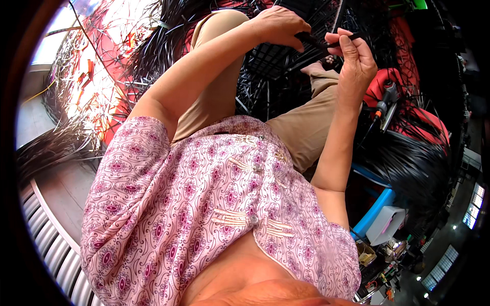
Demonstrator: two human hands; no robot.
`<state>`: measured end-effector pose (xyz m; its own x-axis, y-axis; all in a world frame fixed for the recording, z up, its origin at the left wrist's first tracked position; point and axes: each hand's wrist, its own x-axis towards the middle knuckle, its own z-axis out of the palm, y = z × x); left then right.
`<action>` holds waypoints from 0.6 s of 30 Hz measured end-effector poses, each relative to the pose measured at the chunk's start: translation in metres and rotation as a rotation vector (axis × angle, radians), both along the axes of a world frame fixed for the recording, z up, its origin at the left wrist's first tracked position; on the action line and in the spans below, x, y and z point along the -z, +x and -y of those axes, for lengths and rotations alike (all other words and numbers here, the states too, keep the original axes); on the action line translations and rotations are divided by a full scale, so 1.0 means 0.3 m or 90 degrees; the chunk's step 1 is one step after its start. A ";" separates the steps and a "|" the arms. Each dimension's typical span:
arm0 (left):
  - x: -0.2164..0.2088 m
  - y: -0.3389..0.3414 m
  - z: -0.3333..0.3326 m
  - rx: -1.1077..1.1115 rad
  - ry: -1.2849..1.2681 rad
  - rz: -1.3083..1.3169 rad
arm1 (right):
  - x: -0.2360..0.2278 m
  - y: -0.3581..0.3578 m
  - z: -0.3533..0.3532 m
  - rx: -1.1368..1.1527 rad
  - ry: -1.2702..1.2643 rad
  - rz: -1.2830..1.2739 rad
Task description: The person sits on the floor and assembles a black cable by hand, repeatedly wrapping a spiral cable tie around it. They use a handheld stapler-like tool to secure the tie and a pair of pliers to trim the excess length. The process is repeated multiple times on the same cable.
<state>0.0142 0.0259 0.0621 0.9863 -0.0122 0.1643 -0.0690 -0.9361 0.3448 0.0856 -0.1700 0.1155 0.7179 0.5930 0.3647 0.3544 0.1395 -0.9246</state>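
Note:
My left hand (279,24) is up in front of my knees, its thumb and fingers curved round one end of a dark flat strip (317,44). To its right, my right hand (356,60) pinches the same strip between thumb and fingers, with the other fingers curled. The strip spans the short gap between the two hands. Below and behind them is a black open-lattice woven piece (269,60), between my legs. Its upper part merges with other dark strips, so its full shape is hidden.
Loose black strips (153,48) lie heaped over red material at the left. More bundled strips (408,163) lie at the right, beside a grey and orange hand tool (389,98). A white bin (387,224) and a slatted seat (48,229) are nearer.

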 end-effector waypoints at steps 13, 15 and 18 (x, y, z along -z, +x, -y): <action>-0.028 -0.021 0.014 -0.003 0.005 0.010 | -0.013 0.080 -0.125 -0.078 -0.017 0.020; -0.016 -0.025 0.004 -0.003 0.003 0.017 | -0.040 0.057 -0.119 -0.037 -0.083 0.002; -0.039 -0.026 -0.008 0.042 -0.011 0.050 | -0.046 0.052 -0.129 -0.009 -0.069 0.007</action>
